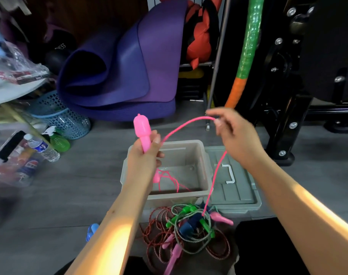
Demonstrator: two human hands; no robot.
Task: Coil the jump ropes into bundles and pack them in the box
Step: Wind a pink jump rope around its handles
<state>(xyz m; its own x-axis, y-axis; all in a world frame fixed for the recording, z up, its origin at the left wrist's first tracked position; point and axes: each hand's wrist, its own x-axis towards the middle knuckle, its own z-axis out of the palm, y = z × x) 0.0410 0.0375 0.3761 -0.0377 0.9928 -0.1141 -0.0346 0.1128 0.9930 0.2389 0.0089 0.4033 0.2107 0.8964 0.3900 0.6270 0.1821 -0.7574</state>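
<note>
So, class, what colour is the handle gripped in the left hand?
Pink: the handle in the left hand, head view.

The box (205,165) sits on the floor (89,195), its lid (238,187) flat just to its right. A tangle of jump ropes (189,229) lies before the box. Behind it stand rolled mats (119,66); a basket (60,116) and water bottle (43,147) lie left.

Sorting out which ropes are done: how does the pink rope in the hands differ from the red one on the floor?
The pink rope is smooth and thin; the red rope looks twisted and speckled. The pink rope is lifted, its handle gripped by the left hand and its cord pinched by the right hand; the red rope lies untouched in the floor pile. Neither is coiled or in the box.
</note>
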